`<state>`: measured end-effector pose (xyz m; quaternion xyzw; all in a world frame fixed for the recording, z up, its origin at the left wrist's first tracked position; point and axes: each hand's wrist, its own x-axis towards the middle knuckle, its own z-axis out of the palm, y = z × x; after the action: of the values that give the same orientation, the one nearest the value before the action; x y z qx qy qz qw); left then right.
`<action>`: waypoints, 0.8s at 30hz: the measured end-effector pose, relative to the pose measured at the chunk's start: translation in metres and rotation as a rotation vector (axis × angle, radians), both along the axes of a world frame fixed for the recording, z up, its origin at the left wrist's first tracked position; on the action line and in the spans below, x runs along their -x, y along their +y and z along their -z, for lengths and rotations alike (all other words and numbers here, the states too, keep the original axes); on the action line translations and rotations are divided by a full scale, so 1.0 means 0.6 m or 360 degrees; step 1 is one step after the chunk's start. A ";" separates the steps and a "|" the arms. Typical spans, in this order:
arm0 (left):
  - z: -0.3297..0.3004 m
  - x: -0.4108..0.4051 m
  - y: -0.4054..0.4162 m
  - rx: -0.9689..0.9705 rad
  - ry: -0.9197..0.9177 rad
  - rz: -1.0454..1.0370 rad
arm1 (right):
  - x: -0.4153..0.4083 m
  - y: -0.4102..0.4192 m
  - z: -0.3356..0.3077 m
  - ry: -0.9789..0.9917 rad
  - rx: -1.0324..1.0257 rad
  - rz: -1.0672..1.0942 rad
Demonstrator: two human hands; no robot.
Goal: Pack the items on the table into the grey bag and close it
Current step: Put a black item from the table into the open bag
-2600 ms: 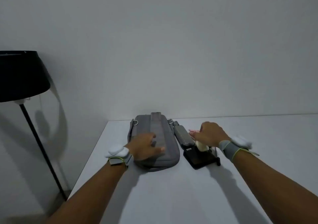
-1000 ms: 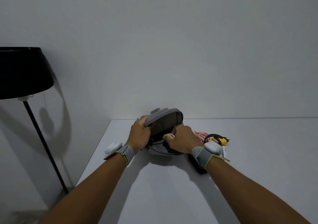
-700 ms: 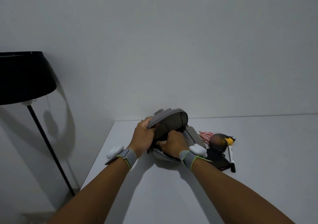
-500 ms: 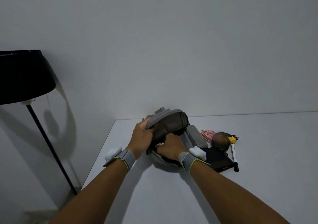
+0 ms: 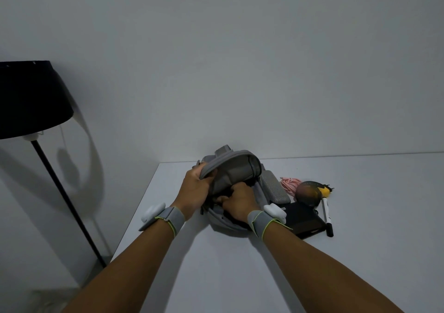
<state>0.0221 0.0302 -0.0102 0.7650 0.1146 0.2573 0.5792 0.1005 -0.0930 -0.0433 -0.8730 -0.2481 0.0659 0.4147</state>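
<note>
White table [image 5: 360,216]: left hand [image 5: 195,193] grips soft grey fabric bag [image 5: 234,170] flap, floppy; right hand [image 5: 239,201] curled inside, contents unclear.

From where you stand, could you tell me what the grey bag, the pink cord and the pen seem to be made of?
Grey bag: soft woven fabric, matte; its flap bends where the left hand grips it. Pink cord: probably rubbery plastic sheathing, lying in loose coils. Pen: likely hard plastic, a smooth white barrel with a black cap; too small to be sure.
</note>
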 end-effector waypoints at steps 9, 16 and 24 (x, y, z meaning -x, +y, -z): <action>-0.006 0.008 -0.008 -0.0039 0.0045 -0.0024 | -0.001 -0.034 -0.027 -0.0011 0.0137 -0.0101; -0.022 0.005 -0.010 -0.0124 0.0114 -0.0044 | -0.019 -0.076 -0.081 -0.0129 0.0355 -0.0132; -0.035 -0.001 -0.005 -0.0196 0.0132 -0.0039 | -0.059 -0.138 -0.138 -0.0432 0.0564 0.0057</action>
<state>0.0225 0.0270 0.0108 0.8078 0.1317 0.2391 0.5225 0.1361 -0.1756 0.0397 -0.9374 -0.2705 -0.0170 0.2187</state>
